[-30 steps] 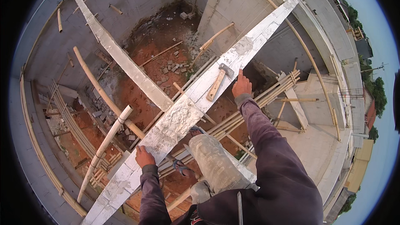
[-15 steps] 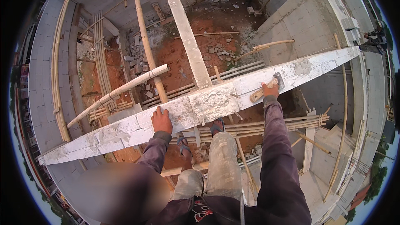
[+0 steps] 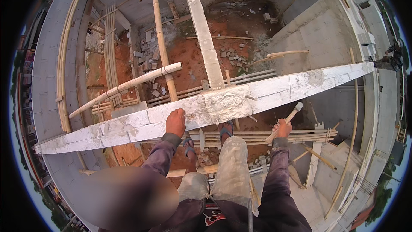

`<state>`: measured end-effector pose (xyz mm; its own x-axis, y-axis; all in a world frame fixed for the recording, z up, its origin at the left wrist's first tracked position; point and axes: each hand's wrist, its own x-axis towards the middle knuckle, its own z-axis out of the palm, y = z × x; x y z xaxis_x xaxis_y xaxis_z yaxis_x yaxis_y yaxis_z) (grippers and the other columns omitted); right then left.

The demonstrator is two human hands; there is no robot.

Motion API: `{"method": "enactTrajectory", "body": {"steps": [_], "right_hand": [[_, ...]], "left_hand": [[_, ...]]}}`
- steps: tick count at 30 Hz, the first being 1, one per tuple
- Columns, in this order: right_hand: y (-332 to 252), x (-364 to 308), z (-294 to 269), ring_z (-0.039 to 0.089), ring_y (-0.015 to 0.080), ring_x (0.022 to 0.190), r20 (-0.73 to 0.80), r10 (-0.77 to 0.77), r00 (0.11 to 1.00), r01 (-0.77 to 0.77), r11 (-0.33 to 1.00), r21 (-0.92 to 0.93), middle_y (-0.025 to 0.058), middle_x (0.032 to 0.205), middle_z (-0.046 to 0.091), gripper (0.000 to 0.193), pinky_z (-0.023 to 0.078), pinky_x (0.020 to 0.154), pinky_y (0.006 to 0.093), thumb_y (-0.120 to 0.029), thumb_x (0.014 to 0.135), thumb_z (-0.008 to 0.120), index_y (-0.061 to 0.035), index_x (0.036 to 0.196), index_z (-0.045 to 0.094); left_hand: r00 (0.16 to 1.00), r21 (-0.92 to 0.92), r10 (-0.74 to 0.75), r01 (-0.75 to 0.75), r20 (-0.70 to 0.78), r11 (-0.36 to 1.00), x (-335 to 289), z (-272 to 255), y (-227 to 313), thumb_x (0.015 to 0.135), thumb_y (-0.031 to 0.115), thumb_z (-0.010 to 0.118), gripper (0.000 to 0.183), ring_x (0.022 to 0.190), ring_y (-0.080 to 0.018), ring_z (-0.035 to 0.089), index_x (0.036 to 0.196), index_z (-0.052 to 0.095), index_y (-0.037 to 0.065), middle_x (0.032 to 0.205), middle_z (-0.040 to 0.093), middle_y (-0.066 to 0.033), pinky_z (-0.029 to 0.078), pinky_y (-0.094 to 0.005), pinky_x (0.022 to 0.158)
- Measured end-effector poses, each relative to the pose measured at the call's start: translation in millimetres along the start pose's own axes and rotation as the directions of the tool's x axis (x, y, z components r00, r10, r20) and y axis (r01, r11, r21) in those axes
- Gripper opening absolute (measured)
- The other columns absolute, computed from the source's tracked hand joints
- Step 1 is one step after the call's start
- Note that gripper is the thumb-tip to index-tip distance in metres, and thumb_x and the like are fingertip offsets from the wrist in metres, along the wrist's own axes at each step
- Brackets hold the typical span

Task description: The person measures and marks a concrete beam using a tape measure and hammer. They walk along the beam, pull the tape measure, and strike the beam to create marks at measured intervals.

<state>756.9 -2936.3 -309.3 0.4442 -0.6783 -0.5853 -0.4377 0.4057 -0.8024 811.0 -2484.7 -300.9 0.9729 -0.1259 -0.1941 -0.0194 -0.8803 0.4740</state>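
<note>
In my right hand (image 3: 281,128) is a wooden-handled hammer (image 3: 295,111), tilted up and away with its head at the far end. It is held on the near side of the white block wall (image 3: 128,129), apart from it. My left hand (image 3: 175,122) rests on that wall near its middle, fingers lying against the top, holding nothing loose. To the right of this hand is a rough patch of mortar (image 3: 227,103), where a narrow concrete beam (image 3: 201,32) meets the wall from the far side.
Below are red soil and scattered broken blocks (image 3: 231,58). Bamboo poles (image 3: 165,51) stand and lie beyond the wall; more bamboo (image 3: 300,135) runs beneath me. My sandalled feet (image 3: 226,129) are close to the wall. Another person (image 3: 392,56) is at the far right.
My right hand has drawn the hammer off the wall top toward me, and its head now points up and away. My left hand stays on the wall, its fingers closer together. The view has shifted slightly.
</note>
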Motion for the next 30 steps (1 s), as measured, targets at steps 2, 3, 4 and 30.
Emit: {"method": "enactTrajectory", "body": {"steps": [2,3,4,30], "right_hand": [[11.1,-44.7,-7.8,0.044,0.0132,0.045,0.004,-0.005,1.0,0.005,0.999,0.046,0.0025,0.063,0.044,0.014,0.04,0.039,0.0303,-0.004,0.081,0.059,-0.0071,0.089,0.047],[17.3,-64.6,-12.2,0.044,0.0131,0.044,-0.012,-0.001,1.0,0.002,0.997,0.071,0.0023,0.063,0.044,0.014,0.04,0.039,0.03,-0.003,0.081,0.059,-0.0073,0.089,0.047],[23.5,-82.9,-17.6,0.044,0.013,0.044,-0.008,-0.02,1.0,0.02,0.995,0.099,0.0022,0.063,0.044,0.014,0.04,0.038,0.0296,-0.002,0.081,0.058,-0.0075,0.089,0.047],[-63.2,-155.9,31.4,0.059,0.0339,0.067,0.06,-0.628,0.776,0.555,0.635,-0.538,0.0156,0.075,0.06,0.02,0.046,0.065,0.042,-0.01,0.085,0.068,0.0014,0.093,0.053]], "left_hand": [[0.999,-0.107,0.006,-0.001,0.043,0.994,3.1,-12.3,12.6,0.085,0.006,0.064,0.01,0.088,-0.0375,0.063,0.095,0.064,0.005,0.089,0.067,-0.0162,0.05,-0.0458,0.078],[0.996,-0.147,0.089,-0.084,0.028,0.986,3.0,-19.2,20.0,0.084,0.008,0.066,0.013,0.087,-0.0371,0.064,0.096,0.067,0.004,0.09,0.067,-0.0159,0.05,-0.0457,0.078],[0.992,-0.182,0.124,-0.116,0.032,0.977,1.8,-25.2,30.1,0.084,0.008,0.066,0.012,0.087,-0.0371,0.065,0.096,0.067,0.004,0.09,0.068,-0.0163,0.051,-0.0452,0.078],[0.885,-0.286,0.457,-0.418,0.085,0.862,-42.2,-38.2,142.2,0.08,0.025,0.076,0.05,0.104,-0.0378,0.057,0.121,0.058,0.004,0.112,0.062,-0.0173,0.045,-0.047,0.09]]}}
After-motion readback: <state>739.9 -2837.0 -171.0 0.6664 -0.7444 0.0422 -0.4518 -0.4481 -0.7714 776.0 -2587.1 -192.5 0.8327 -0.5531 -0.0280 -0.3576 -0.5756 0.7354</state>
